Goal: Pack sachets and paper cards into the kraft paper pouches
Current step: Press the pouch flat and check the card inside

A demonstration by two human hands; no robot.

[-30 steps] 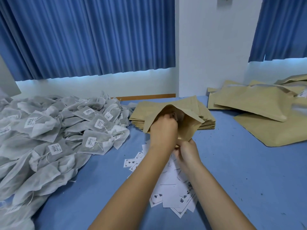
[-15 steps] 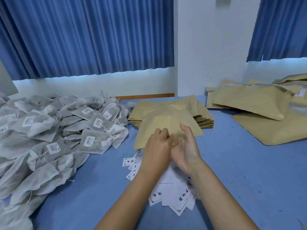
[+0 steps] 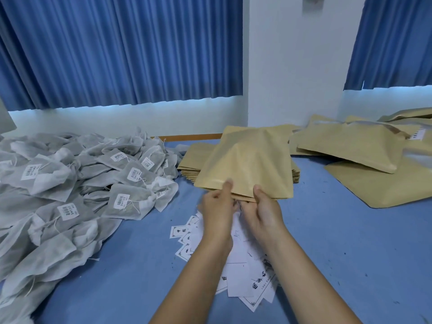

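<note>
A bulging kraft paper pouch (image 3: 247, 169) is held above the table centre, its open near edge facing me. My left hand (image 3: 217, 206) pinches that edge with thumb on top, and my right hand (image 3: 264, 211) grips it beside, thumb on top too. Under the pouch lies a flat stack of empty kraft pouches (image 3: 189, 160). White paper cards (image 3: 243, 265) with black print lie scattered below my wrists. A large heap of grey sachets (image 3: 70, 183) with white barcode labels covers the left side.
Filled kraft pouches (image 3: 350, 146) are piled at the right back on the blue table (image 3: 350, 253). A white pillar (image 3: 294, 66) and blue curtains (image 3: 117, 50) stand behind the table.
My left hand has come out of the pouch mouth. The pouch dropped flat, then both hands took its near edge and raised it, bulging, over the stack.
</note>
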